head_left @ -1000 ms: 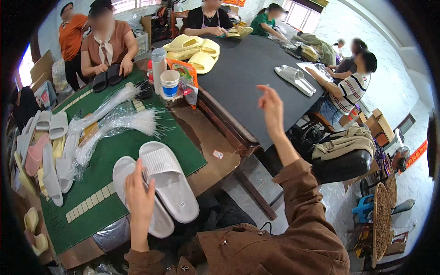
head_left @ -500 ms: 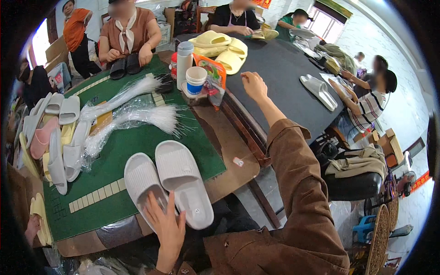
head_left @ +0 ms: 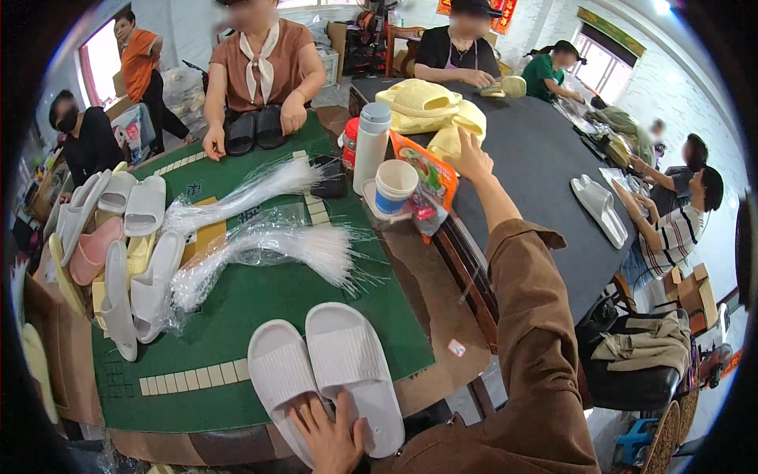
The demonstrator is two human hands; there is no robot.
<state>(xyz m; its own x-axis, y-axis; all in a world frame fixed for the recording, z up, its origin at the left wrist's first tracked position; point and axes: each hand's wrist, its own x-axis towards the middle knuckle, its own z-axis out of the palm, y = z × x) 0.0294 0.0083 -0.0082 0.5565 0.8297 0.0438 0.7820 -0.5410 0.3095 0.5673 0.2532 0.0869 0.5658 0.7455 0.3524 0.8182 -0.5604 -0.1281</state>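
A pair of pale grey slide slippers (head_left: 347, 363) lies side by side at the near edge of the green mat, toes away from me. My left hand (head_left: 328, 430) rests on them, fingers spread, the fingertips at the openings under the straps. My right arm stretches far forward over the dark table. At its end my right hand (head_left: 474, 158) curls its fingers onto the edge of a yellow slipper (head_left: 445, 145), the nearest of a small heap. Another yellow slipper (head_left: 422, 98) lies behind it. How firm the hold is does not show clearly.
Bundles of clear plastic strands (head_left: 292, 246) lie on the green mat (head_left: 237, 332). Mixed slippers (head_left: 95, 249) crowd its left side. A grey bottle (head_left: 371, 146), paper cup (head_left: 395, 188) and orange packet (head_left: 426, 182) stand near my right forearm. A person opposite has black slippers (head_left: 254, 130).
My right hand has moved from above the dark table onto the yellow slipper. My left hand stays on the grey slippers. The whole view has shifted, so things appear lower and further right.
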